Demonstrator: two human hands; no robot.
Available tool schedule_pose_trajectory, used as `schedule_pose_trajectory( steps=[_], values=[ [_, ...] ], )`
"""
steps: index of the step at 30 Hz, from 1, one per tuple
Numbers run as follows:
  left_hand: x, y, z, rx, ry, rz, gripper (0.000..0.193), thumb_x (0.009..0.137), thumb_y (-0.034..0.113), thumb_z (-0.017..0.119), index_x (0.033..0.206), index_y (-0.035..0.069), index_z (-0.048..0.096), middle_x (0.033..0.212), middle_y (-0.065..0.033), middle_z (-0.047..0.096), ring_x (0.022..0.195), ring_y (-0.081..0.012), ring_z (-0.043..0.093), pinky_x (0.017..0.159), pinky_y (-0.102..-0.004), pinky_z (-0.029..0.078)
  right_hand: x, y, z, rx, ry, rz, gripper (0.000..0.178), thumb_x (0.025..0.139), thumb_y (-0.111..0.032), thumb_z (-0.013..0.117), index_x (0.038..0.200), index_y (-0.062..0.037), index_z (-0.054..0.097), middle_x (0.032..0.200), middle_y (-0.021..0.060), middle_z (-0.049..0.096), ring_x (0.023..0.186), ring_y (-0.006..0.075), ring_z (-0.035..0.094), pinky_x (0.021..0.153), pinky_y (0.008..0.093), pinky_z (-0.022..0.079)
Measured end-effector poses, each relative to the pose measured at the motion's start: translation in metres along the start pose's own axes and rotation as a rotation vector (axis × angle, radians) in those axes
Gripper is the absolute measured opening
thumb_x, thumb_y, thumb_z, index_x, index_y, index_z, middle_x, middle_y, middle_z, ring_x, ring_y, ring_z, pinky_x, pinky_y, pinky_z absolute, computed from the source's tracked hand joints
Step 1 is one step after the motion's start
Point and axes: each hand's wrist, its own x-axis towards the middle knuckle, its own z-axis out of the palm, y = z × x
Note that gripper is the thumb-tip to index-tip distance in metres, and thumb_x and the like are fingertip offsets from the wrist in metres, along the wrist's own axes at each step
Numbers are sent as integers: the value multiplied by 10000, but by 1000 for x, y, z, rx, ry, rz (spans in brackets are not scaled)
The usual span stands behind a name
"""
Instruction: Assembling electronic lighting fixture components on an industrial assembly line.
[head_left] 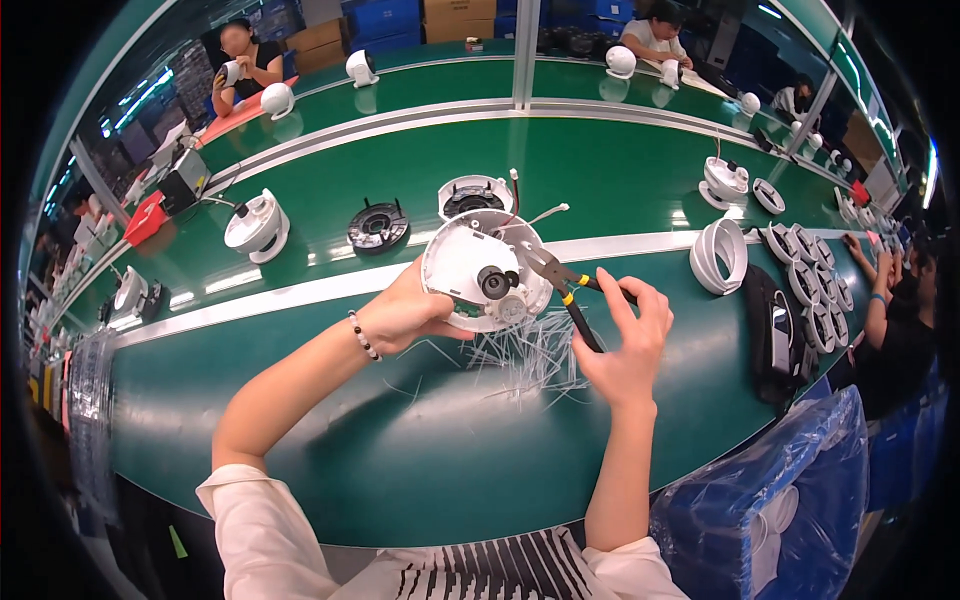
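Note:
My left hand [400, 312] is closed on the lower left rim of a round white camera housing [458, 262], tilted so its open inside faces me. A black lens [494, 283] and loose wires with small connectors show in it. In my right hand [630, 345] is a pair of cutting pliers [572, 298] with black and yellow handles. Their jaws reach over the housing's right rim, near a wire; whether they touch it I cannot tell. Beneath the housing lies a heap of clipped white cable-tie ends [530, 355] on the green bench.
Behind the housing sit a white-rimmed part [475, 193] and a black ring part [378, 228]. White camera units [257, 226] stand along the green belt. White rings [718, 257], several black-and-white rings [803, 265] and a black pouch [772, 335] lie right. A plastic-lined blue bin [770, 490] stands lower right. Co-workers sit beyond.

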Motion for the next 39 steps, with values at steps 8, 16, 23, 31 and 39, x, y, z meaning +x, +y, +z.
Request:
schedule_pose_trajectory(
  steps=[8,16,23,31,39],
  values=[
    [-24,12,5,137,-72,-125,710,642,-87,389,1293,141,218,1206,-86,402,1076,-247,466,762,-369,521,-3,-12,13,-59,-42,-30,600,482,-60,665,1064,-163,566,971,36,477,938,226,434,841,395,288],
    [-38,22,1,146,-47,-161,646,657,-80,390,1265,94,259,1163,-94,434,1032,-226,498,732,-346,530,0,-19,10,-70,-63,-48,603,483,-48,661,1065,-174,564,972,31,474,943,224,429,844,397,279],
    [-53,30,-16,145,60,-295,534,672,-52,396,1194,48,346,1092,-99,480,953,-202,545,722,-318,534,3,-35,11,-99,-96,-108,609,469,-61,683,1055,-182,569,963,15,473,928,213,428,822,387,274],
    [-90,46,-41,260,131,-344,540,647,-30,386,1185,-9,341,1054,-111,472,857,-190,556,709,-328,537,0,-66,23,-59,-58,-232,496,516,-89,658,1001,-168,593,971,-11,491,894,189,431,787,351,264],
    [-108,50,-59,242,127,-344,564,639,-30,393,1197,-9,320,1075,-127,472,887,-214,564,692,-331,545,-5,-91,30,-51,-13,-213,521,491,-90,670,1003,-157,597,959,-6,491,900,191,435,781,355,262]
  ],
)
